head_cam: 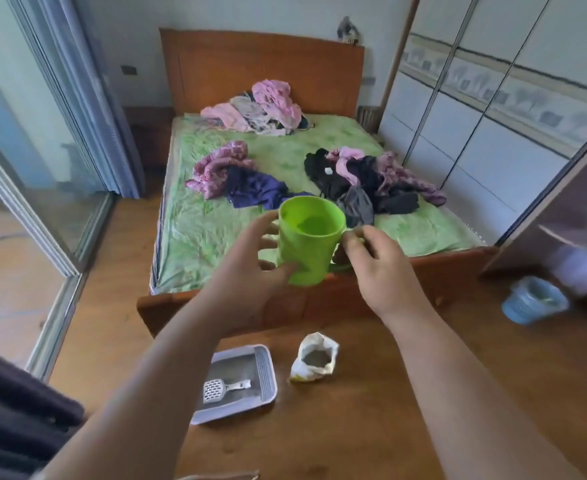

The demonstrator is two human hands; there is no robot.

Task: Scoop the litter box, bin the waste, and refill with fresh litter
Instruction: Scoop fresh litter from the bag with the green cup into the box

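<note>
We see both hands up in front of the bed, holding a green cup [307, 244] upright, mouth toward us. The left hand [250, 275] wraps the cup's left side, fingers curled behind it and thumb pressed on the lower front. The right hand [378, 268] pinches at the handle on the cup's right side; the handle is mostly hidden by the fingers. We can't tell whether the cup holds anything. Down on the wooden floor [354, 427], below the hands, sits the grey litter box [266, 368], its left part covered by the left forearm. A white slotted scoop [216, 389] lies flat inside on the grey litter. Just right of the box, not touching it, stands the litter bag [314, 358], top open, with grey litter showing inside. A small blue bin [531, 303] stands at far right, well apart from the box and blurred. The bed [216, 230] behind has a green sheet with heaps of clothes [371, 178] on it. A glass sliding door [42, 150] is at left.
</note>
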